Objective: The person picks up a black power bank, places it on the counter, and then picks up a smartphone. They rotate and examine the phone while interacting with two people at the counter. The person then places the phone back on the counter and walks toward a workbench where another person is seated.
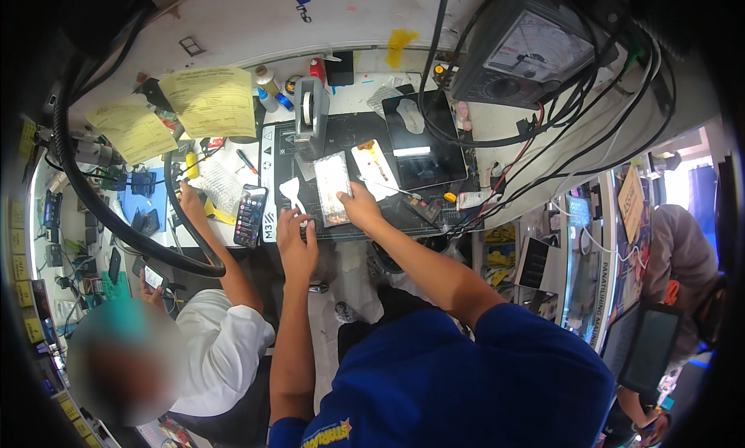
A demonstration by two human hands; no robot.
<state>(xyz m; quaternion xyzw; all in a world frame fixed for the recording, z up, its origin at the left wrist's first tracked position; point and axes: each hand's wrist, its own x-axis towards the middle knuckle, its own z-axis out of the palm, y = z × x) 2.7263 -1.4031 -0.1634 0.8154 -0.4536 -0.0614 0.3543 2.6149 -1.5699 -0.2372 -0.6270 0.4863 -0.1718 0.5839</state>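
My right hand (359,207) grips the lower right edge of a flat, phone-sized rectangular piece (332,185) with a shiny, pale surface. The piece rests at a slight tilt over the black work mat (357,133). To its left, my left hand (297,244) has its fingers bent around the lower end of a white, tissue-like scrap (291,190); what exactly the fingertips pinch is partly hidden. A white panel with orange and dark parts (374,168) lies just right of the rectangular piece. A thin tool (397,190) lies near my right hand.
A grey tape dispenser (310,118) stands behind my hands. Right of it lies a dark tablet (425,141). An analog multimeter (528,52) and hanging black cables fill the upper right. At left are a lit phone (250,215) and a person in a white shirt (225,343).
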